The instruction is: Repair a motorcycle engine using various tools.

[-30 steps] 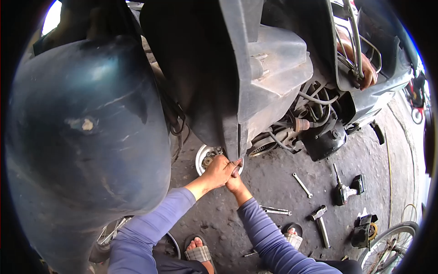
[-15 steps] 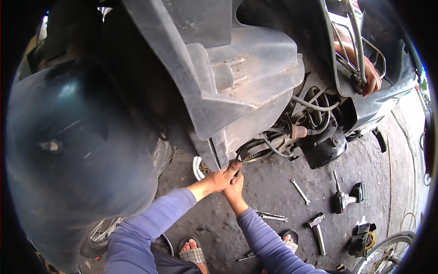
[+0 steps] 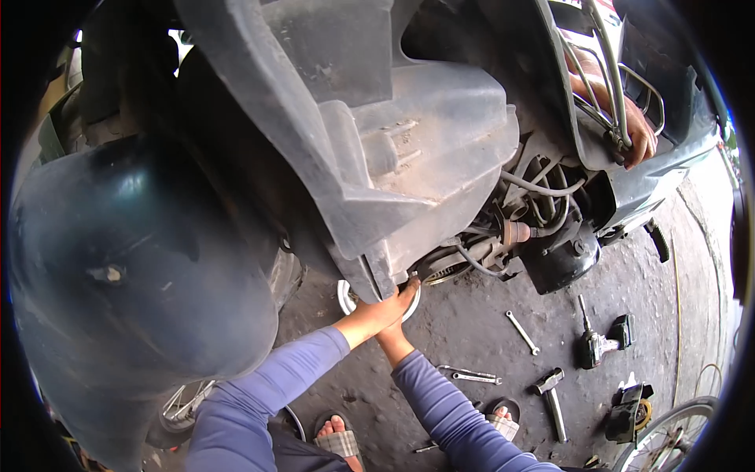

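My left hand point(image 3: 387, 311) is closed at the lower end of a grey plastic body panel point(image 3: 373, 224) of a motor scooter. Its thumb points up beside the panel's lower tip, while its other fingers are out of sight. Behind and below it, my right hand point(image 3: 395, 346) reaches up to the same spot; its fingers are hidden by the left hand. Whatever lies between the hands cannot be made out. Just behind them, part of a white ring point(image 3: 344, 299) shows under the panel. Cables and engine parts point(image 3: 511, 232) are exposed to the right.
On the dark ground lie a wrench point(image 3: 522, 332), more wrenches point(image 3: 476, 377), a hammer point(image 3: 553, 401), a cordless power tool point(image 3: 602, 342) and a black part point(image 3: 625, 417). A spoked wheel point(image 3: 668, 444) is nearby. Another person's hand point(image 3: 638, 141) holds the metal rack. A dark rounded shell point(image 3: 141, 267) fills the left.
My left hand has moved forward over the right one, hiding its fingers. The dark thing seen between my hands is now hidden. More of the white ring shows. The other person's hand stays put.
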`<state>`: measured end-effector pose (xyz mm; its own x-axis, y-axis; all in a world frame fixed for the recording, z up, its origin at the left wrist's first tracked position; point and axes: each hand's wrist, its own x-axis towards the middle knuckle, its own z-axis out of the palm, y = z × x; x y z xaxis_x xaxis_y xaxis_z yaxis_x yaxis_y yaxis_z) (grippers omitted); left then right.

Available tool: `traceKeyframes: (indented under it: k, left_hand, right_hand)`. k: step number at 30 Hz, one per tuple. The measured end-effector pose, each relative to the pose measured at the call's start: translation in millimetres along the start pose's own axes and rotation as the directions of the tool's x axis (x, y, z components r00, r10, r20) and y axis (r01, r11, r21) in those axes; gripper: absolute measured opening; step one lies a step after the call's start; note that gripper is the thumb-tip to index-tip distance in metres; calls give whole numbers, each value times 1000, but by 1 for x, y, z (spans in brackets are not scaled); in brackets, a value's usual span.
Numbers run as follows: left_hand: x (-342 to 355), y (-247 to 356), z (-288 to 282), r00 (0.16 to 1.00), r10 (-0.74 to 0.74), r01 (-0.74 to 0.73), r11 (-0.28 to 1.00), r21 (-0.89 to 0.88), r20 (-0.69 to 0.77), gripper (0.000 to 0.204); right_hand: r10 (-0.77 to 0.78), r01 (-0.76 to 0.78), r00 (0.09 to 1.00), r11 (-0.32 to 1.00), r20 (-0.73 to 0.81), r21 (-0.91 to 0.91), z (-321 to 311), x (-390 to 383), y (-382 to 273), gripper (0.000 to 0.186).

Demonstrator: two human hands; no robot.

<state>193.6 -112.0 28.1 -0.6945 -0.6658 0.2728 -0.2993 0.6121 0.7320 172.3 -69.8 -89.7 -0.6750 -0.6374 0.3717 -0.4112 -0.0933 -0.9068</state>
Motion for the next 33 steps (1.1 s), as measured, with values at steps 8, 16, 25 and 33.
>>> traceKeyframes:
  k: [8, 16, 25, 33]
  left_hand:
    - [-4, 48, 7, 949, -273, 292, 950, -112, 159, 21]
    - [18, 49, -3, 917, -387, 386, 922, 21, 96, 25]
    - [-12, 62, 5, 902, -388, 421, 886, -194, 188, 33]
    - [8, 41, -6, 915, -320, 360, 922, -141, 245, 23]
  right_hand:
    - [284, -286, 958, 954, 30, 88, -79, 5, -78, 31]
    - [185, -191, 982, 950, 49, 247, -35, 4, 10, 44]
    - [321, -347, 895, 937, 310, 31, -94, -8, -70, 38]
    - [307, -341, 919, 934, 249, 104, -52, 0, -40, 54]
